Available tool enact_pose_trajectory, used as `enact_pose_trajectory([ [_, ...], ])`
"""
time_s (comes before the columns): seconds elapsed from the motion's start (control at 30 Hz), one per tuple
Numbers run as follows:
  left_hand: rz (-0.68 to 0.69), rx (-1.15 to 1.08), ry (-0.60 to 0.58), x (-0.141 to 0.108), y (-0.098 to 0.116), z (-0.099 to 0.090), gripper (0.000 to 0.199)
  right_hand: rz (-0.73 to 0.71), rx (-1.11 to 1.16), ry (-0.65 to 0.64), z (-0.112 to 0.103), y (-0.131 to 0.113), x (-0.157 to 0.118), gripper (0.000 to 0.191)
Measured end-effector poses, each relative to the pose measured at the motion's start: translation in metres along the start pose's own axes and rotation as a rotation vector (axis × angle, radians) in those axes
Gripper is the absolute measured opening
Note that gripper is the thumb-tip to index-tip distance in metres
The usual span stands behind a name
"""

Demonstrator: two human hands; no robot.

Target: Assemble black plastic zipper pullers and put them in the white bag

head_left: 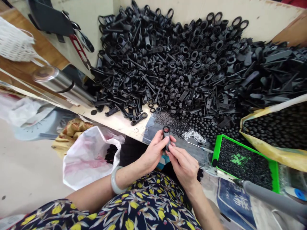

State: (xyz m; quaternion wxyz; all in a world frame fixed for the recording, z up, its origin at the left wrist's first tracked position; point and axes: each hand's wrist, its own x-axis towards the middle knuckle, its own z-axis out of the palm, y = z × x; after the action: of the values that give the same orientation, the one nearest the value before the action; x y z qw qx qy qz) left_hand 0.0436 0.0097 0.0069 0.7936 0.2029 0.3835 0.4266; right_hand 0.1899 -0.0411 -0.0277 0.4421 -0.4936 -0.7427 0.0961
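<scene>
My left hand (153, 151) and my right hand (182, 166) meet in front of me, both pinching a black plastic part (166, 137) with a ring at its top end. My fingers hide most of its lower length. A pale bangle (116, 180) circles my left wrist. Just beyond my fingertips lie a patch of tiny black pieces (165, 120) and a small cluster of white pins (194, 136). Behind them, a huge heap of similar black plastic parts (182, 64) rises against the wall.
A green tray (244, 163) of small black pieces sits to the right, beside a yellow sack (275, 127) of black beads. A white plastic bag (90, 158) hangs at left. A steel flask (62, 84) lies near the heap. A grey tool handle (273, 199) crosses the lower right.
</scene>
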Motion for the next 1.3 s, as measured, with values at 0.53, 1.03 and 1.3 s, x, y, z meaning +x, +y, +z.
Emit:
enact_pose_trajectory([
  [0.53, 0.017, 0.106, 0.064, 0.0, -0.003, -0.006, 0.026, -0.105, -0.064, -0.072, -0.001, -0.007, -0.003, 0.045],
  [1.03, 0.093, 0.107, 0.047, -0.003, 0.002, -0.018, 0.032, 0.6, 0.425, -0.144, 0.023, -0.008, 0.021, 0.017],
  [1.3, 0.03, 0.224, 0.043, 0.002, 0.008, -0.033, 0.029, 0.703, 0.483, -0.145, 0.033, -0.012, 0.011, 0.021],
])
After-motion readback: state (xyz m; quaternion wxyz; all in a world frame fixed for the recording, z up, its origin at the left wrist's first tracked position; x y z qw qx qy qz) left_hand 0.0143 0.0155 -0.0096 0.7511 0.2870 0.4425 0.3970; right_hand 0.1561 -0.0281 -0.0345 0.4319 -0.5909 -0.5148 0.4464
